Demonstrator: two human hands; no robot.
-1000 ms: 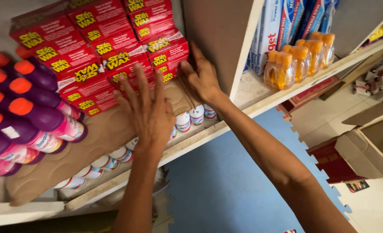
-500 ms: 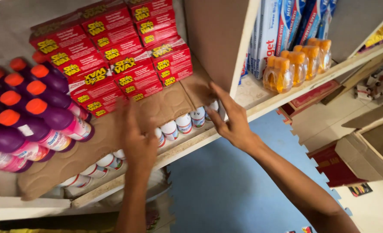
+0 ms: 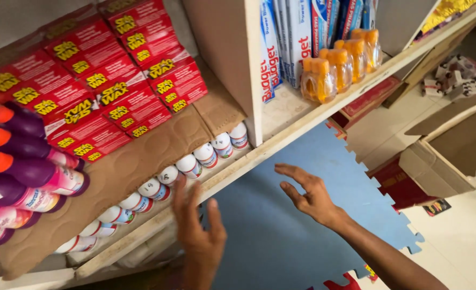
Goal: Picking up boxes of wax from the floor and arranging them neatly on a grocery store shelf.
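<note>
- Wooden shelf unit over a blue foam floor mat; cardboard boxes off to the right.
- Left hand is open, fingers spread, holding nothing; it hovers just in front of the shelf edge.
- Right hand is also open and empty, palm toward the shelf, out over the mat and apart from everything.
- Nearest things: a row of white-capped bottles lying on their sides, caps outward, along the shelf front, just above the left hand's fingertips. No contact.
- Brown cardboard sheet lies on those bottles, carrying the stacked red boxes and purple bottles with orange caps.
- Risk, as I judge it: the bottles are round and can roll, and the sheet slopes. Nudging a bottle out could shift the sheet and slide the stack off.
- Orange bottles and toothpaste cartons sit in the next bay, well apart.
</note>
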